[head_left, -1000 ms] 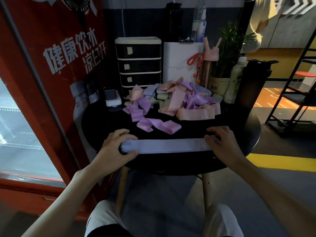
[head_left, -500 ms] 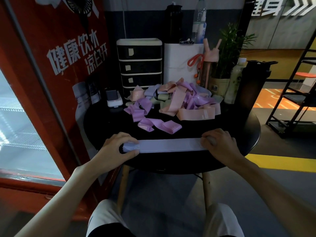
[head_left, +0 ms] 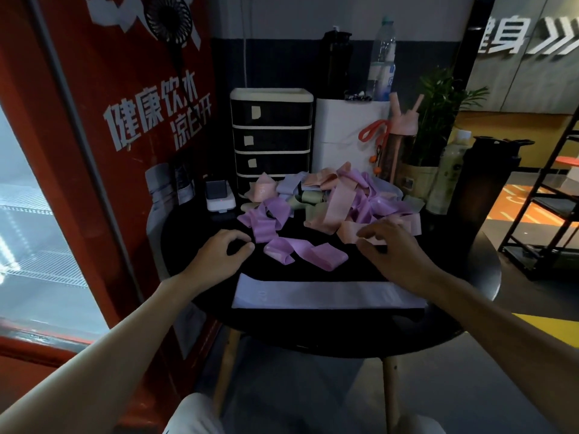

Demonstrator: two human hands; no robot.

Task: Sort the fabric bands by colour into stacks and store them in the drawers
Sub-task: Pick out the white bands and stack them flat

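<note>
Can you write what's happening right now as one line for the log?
flat pale lilac fabric band: laid out near table edge | left hand: empty | right hand: reaching peach fabric band | black drawers: closed

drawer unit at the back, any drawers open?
All shut, as far as visible. The drawer unit shows three fronts flush in the frame; the pile of bands hides the bottom front.

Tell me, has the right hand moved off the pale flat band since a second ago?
Yes. The right hand left the pale band and went toward the drawers, reaching the pink band.
</note>
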